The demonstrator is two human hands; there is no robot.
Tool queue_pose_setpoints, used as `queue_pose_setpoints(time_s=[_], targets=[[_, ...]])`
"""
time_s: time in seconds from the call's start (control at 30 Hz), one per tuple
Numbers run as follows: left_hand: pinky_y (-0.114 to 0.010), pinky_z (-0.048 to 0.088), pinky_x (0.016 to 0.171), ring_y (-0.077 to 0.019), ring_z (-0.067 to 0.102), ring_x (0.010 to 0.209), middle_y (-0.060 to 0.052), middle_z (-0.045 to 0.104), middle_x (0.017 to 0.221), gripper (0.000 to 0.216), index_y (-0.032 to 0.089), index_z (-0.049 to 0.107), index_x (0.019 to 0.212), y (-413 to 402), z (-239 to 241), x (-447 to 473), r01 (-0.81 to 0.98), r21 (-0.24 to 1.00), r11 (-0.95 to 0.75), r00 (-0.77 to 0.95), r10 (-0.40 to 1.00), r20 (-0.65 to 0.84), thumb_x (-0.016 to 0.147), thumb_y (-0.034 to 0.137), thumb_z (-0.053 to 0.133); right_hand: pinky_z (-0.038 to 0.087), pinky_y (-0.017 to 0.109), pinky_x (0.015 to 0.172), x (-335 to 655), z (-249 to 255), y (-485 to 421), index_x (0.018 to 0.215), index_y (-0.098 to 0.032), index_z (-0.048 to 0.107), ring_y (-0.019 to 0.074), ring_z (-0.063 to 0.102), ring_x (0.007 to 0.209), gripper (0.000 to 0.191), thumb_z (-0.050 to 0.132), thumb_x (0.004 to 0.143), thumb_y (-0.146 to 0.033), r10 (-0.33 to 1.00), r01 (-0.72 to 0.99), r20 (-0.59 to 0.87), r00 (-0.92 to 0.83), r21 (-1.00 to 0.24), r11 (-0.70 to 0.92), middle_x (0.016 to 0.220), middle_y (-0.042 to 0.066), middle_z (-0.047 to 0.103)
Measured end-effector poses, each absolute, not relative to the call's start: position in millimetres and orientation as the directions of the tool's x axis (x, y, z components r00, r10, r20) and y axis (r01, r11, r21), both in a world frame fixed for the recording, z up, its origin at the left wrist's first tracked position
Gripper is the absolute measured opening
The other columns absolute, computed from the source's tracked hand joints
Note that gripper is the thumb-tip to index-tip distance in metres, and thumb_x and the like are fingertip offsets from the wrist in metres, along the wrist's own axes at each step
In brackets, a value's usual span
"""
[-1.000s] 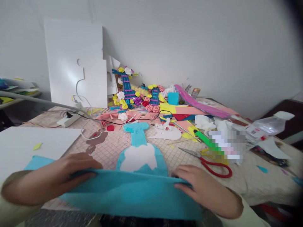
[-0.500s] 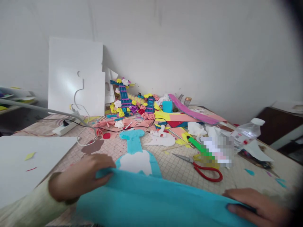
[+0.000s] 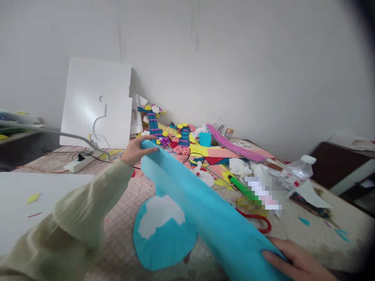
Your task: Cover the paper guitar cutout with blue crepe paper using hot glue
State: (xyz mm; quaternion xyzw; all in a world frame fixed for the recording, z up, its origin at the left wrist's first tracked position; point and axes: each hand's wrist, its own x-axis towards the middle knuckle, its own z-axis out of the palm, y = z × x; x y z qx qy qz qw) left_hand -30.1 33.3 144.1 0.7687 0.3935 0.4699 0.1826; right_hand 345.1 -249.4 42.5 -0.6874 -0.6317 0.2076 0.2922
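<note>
A long sheet of blue felt (image 3: 205, 210) is stretched diagonally over the table between my hands. My left hand (image 3: 135, 149) grips its far end, raised near the pile of craft flowers. At the bottom right, my right hand (image 3: 295, 262) holds the near end with the fingers pressed on the felt. Under the sheet lies a blue guitar-shaped cutout (image 3: 162, 230) with a white patch on it.
Red-handled scissors (image 3: 259, 221), a green marker (image 3: 241, 188), a plastic bottle (image 3: 297, 168) and coloured paper scraps crowd the right side. White foam boards (image 3: 98, 103) lean on the wall. A power strip (image 3: 80, 162) and a white board (image 3: 26, 199) lie at the left.
My left hand has lifted its end of the felt up and away toward the flowers. The right hand stayed low at the right, so the sheet now runs diagonally.
</note>
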Motion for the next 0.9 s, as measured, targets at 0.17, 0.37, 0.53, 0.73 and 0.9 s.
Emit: queue_pose_setpoints(time_s=[0.17, 0.37, 0.53, 0.73, 0.9], targets=[[-0.028, 0.048, 0.073, -0.0187, 0.059, 0.082, -0.005, 0.064, 0.089, 0.057, 0.013, 0.057, 0.110, 62.2, 200.7, -49.7, 0.593, 0.557, -0.582, 0.160, 0.763, 0.627, 0.062, 0.043, 0.066, 0.044, 0.036, 0.087, 249.0, 41.1, -205.7, 0.107, -0.018, 0.061, 0.0230, 0.058, 0.097, 0.046, 0.053, 0.076, -0.051, 0.963, 0.237, -0.238, -0.125, -0.950, -0.204, 0.105, 0.008, 0.064], [-0.033, 0.036, 0.093, -0.0217, 0.050, 0.104, 0.000, 0.056, 0.107, 0.066, 0.008, 0.047, 0.120, 80.9, 249.4, -80.4, 0.847, 0.171, -0.503, 0.261, 0.673, 0.692, 0.071, 0.052, 0.050, 0.044, 0.039, 0.083, 169.5, 38.4, -161.6, 0.101, -0.013, 0.062, 0.0217, 0.063, 0.084, 0.040, 0.065, 0.070, -0.038, 0.914, -0.465, -0.170, -0.369, -0.818, -0.340, 0.091, 0.010, 0.068], [-0.030, 0.031, 0.095, -0.0193, 0.050, 0.103, 0.001, 0.055, 0.108, 0.067, 0.003, 0.043, 0.123, 130.6, 257.1, -82.9, 0.880, 0.024, -0.475, 0.357, 0.693, 0.626, 0.077, 0.051, 0.034, 0.043, 0.040, 0.084, 152.0, 42.2, -131.8, 0.098, -0.012, 0.063, 0.0215, 0.064, 0.081, 0.039, 0.067, 0.068, -0.036, 0.921, -0.553, -0.181, -0.344, -0.754, -0.355, 0.088, 0.010, 0.068], [-0.045, 0.027, 0.094, -0.0281, 0.051, 0.103, -0.010, 0.061, 0.107, 0.055, 0.016, 0.049, 0.118, 190.0, 209.1, -46.4, 0.892, 0.065, -0.448, 0.329, 0.740, 0.586, 0.073, 0.047, 0.054, 0.044, 0.039, 0.082, 145.7, 21.7, -92.6, 0.094, -0.013, 0.064, 0.0203, 0.063, 0.078, 0.035, 0.063, 0.069, -0.037, 0.959, -0.473, -0.185, -0.212, -0.840, -0.267, 0.085, 0.006, 0.069], [-0.043, 0.031, 0.090, -0.0300, 0.047, 0.108, -0.012, 0.054, 0.119, 0.052, 0.019, 0.045, 0.122, 166.8, 154.6, -32.2, 0.859, 0.118, -0.499, 0.379, 0.773, 0.510, 0.079, 0.047, 0.045, 0.043, 0.038, 0.083, 150.2, 1.0, -67.9, 0.094, -0.015, 0.063, 0.0213, 0.060, 0.085, 0.026, 0.056, 0.073, -0.028, 0.990, -0.217, -0.113, -0.080, -0.968, -0.128, 0.091, 0.005, 0.067]])
